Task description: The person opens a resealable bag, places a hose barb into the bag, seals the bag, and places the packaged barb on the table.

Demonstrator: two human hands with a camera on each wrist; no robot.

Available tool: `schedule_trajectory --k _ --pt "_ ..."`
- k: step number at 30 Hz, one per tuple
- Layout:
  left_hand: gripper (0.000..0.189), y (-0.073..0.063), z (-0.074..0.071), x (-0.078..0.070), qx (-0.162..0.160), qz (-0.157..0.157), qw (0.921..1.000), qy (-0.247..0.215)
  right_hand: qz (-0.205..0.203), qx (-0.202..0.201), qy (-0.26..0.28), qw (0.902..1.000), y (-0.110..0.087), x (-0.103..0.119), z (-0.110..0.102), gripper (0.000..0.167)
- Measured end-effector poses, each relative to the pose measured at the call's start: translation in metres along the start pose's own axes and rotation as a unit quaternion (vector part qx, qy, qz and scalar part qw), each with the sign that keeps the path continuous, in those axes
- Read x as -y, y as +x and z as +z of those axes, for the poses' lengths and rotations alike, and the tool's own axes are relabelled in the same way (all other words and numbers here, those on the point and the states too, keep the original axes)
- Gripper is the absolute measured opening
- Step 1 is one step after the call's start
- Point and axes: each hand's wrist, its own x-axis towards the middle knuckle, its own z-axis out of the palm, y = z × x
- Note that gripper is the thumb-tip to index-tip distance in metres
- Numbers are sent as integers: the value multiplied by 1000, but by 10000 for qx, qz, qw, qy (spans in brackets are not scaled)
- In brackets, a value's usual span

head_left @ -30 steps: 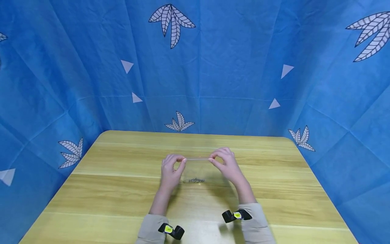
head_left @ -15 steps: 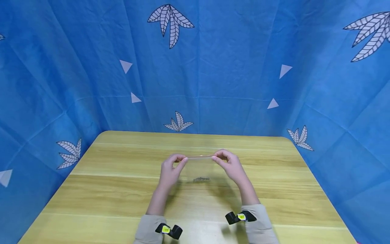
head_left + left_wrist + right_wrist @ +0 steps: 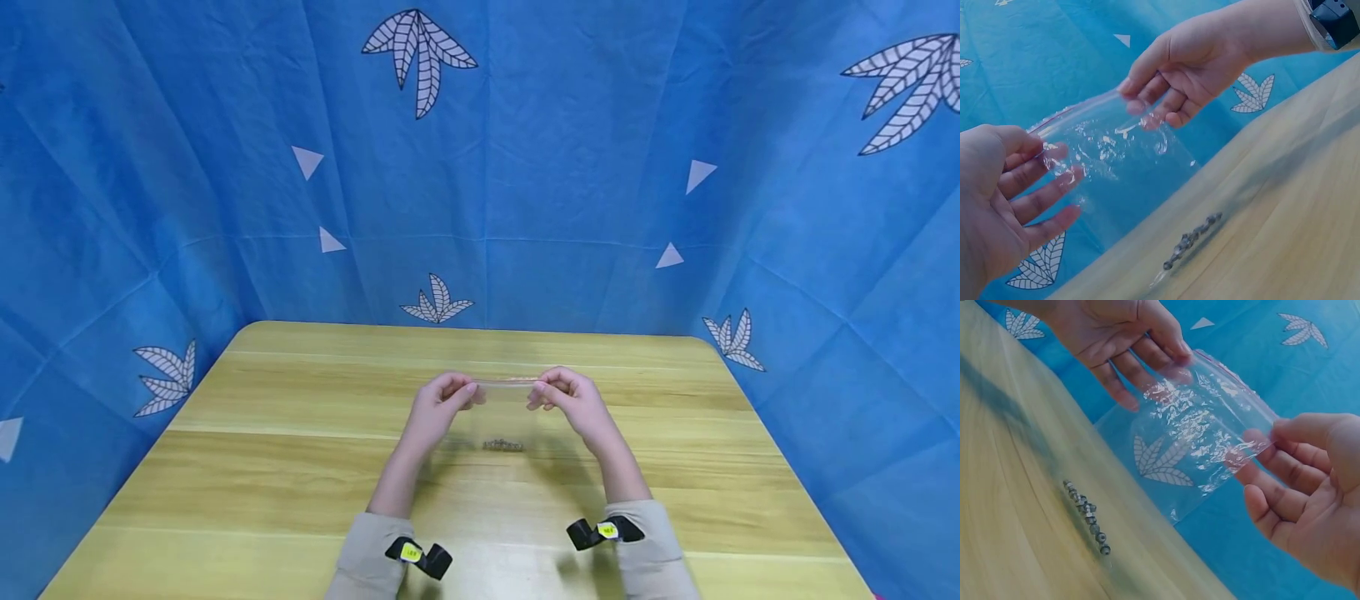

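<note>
A clear zip bag (image 3: 504, 412) with a reddish strip along its top edge hangs between both hands over the table. My left hand (image 3: 437, 410) pinches the top left corner between thumb and index finger. At the top right corner my right hand (image 3: 581, 410) has the same thumb-and-finger pinch. The other fingers of both hands spread behind the film, as the left wrist view and right wrist view show. Several small grey metal pieces, like nuts or beads (image 3: 1090, 515), lie in a row along the bag's bottom.
The wooden table (image 3: 262, 467) spreads below both hands. Blue cloth (image 3: 570, 167) with white leaf prints stands behind it and at both sides. A black wrist camera (image 3: 418, 557) sits on the left sleeve, another camera (image 3: 603, 532) on the right.
Both hands have moved a little to the right with the zip bag, and the metal pieces went along. The spare fingers now show spread below the top edge. The pinch at both corners stays.
</note>
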Motion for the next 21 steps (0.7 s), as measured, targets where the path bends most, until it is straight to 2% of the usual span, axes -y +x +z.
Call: schedule_trajectory --k 6,11,16,21 --pt "20 15 2 2 133 -452 9969 -624 387 -78 471 9981 10 -6 -7 26" --pt "21 28 2 7 157 -702 9944 -777 658 -114 1049 9922 19 -12 -11 22" --pt "22 42 3 11 74 -967 9906 -966 909 213 1569 9832 27 -17 -15 34" --pt "28 57 0 16 -7 -1296 9852 -1122 1168 540 1820 9748 36 -25 -16 49"
